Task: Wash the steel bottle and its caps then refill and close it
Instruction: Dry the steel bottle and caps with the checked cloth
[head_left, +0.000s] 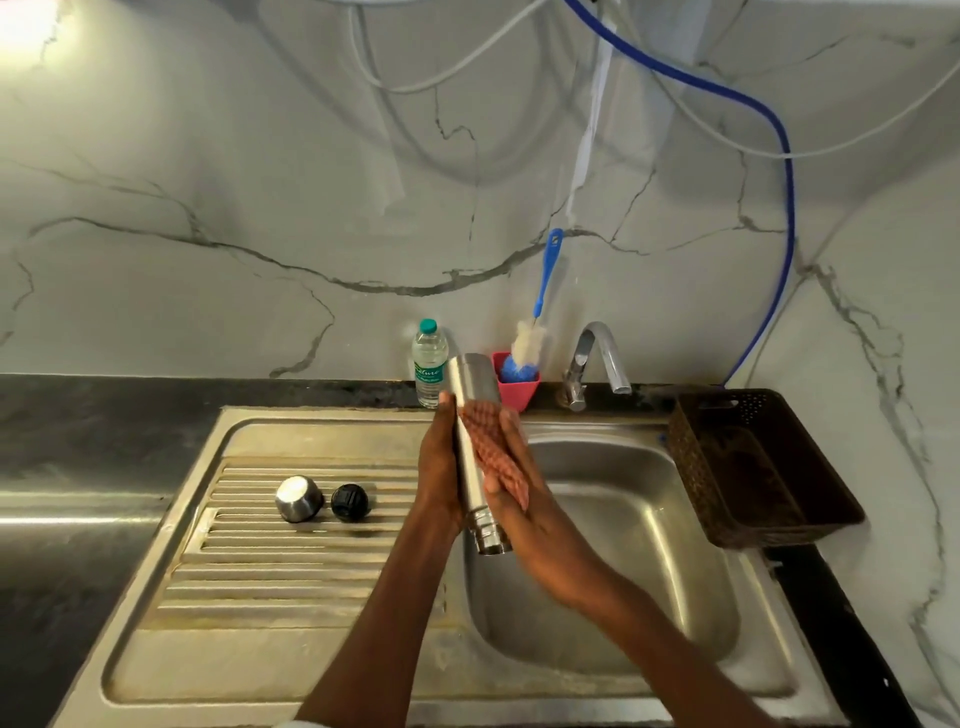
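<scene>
Steel bottle (475, 431) in both hands, perhaps

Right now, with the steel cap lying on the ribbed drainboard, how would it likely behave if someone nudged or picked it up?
The steel cap looks rounded and lies on its side, so a nudge would probably roll it, though the drainboard ribs may check it. Its polished surface suggests it is slippery, more so if wet. It seems a small rigid shell, likely light and not fragile.

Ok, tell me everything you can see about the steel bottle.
The steel bottle is a slim brushed-metal cylinder, uncapped, held over the sink with its threaded neck toward the camera and its base toward the wall. The left hand holds one side; the right hand presses a red checked cloth against the other.
</scene>
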